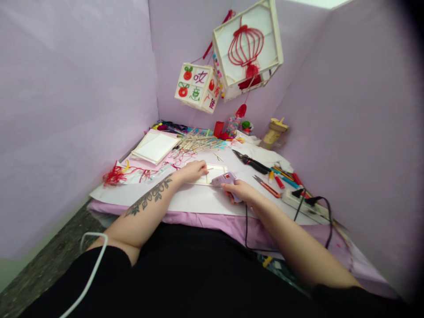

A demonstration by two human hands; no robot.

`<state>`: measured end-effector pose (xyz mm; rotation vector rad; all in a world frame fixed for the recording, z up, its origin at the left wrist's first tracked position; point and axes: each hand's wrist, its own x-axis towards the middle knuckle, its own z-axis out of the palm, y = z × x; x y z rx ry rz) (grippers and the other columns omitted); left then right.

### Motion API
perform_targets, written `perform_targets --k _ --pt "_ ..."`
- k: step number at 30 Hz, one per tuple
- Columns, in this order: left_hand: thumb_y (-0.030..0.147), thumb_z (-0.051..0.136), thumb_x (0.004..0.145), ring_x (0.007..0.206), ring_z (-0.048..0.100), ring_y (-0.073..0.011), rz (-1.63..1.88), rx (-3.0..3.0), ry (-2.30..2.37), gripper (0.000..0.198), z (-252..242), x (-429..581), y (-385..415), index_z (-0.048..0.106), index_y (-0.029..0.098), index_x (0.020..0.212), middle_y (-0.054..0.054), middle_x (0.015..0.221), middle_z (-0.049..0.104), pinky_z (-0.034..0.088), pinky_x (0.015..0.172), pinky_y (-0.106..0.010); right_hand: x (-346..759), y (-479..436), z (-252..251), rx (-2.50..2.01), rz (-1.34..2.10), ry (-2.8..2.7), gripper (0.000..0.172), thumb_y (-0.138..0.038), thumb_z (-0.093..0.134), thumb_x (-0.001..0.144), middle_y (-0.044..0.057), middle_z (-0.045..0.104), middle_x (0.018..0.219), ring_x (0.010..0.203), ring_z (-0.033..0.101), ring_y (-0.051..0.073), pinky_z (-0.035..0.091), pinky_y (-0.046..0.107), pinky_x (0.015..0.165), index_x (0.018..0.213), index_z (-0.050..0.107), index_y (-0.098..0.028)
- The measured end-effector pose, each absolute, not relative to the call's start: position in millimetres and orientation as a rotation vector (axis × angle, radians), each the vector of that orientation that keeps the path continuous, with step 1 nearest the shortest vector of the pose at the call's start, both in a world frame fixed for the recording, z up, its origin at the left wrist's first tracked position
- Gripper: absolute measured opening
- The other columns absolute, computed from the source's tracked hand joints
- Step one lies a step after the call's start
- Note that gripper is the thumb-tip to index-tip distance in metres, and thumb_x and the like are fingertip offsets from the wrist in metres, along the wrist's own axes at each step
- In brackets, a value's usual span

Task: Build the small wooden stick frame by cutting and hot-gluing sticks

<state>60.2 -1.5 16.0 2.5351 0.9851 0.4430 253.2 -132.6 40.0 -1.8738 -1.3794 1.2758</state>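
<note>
My left hand (194, 171) is closed in a pinch on a thin wooden stick (209, 168), held over a small stick frame (217, 174) lying on the white paper (185, 201). My right hand (241, 191) grips a lilac hot glue gun (224, 179), whose nozzle points left at the near edge of that frame. The gun's black cord (246, 229) drops off the table's front edge. Both hands sit close together at the middle of the work surface.
Loose wooden sticks (195, 143), white frame panels (155, 148) and red yarn (114, 175) lie to the left and behind. Black pliers (251, 162), a cutter (266, 186), pens (286, 176) and a power strip (306, 205) lie right. Two paper lanterns (247, 48) hang above.
</note>
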Motion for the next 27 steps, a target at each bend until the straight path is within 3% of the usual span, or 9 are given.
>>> perform_targets --k 27 --pt "0.039 0.048 0.088 0.078 0.057 -0.0197 0.430 2.565 1.025 0.021 16.6 61.0 -2.4 0.057 0.020 0.089 -0.004 0.085 0.064 0.038 0.065 -0.028 273.6 -141.1 38.5 -1.941 1.219 -1.388 0.034 -0.042 0.057 0.085 -0.001 0.051 0.044 0.038 0.048 0.009 0.034 0.019 0.038 0.063 0.052 -0.017"
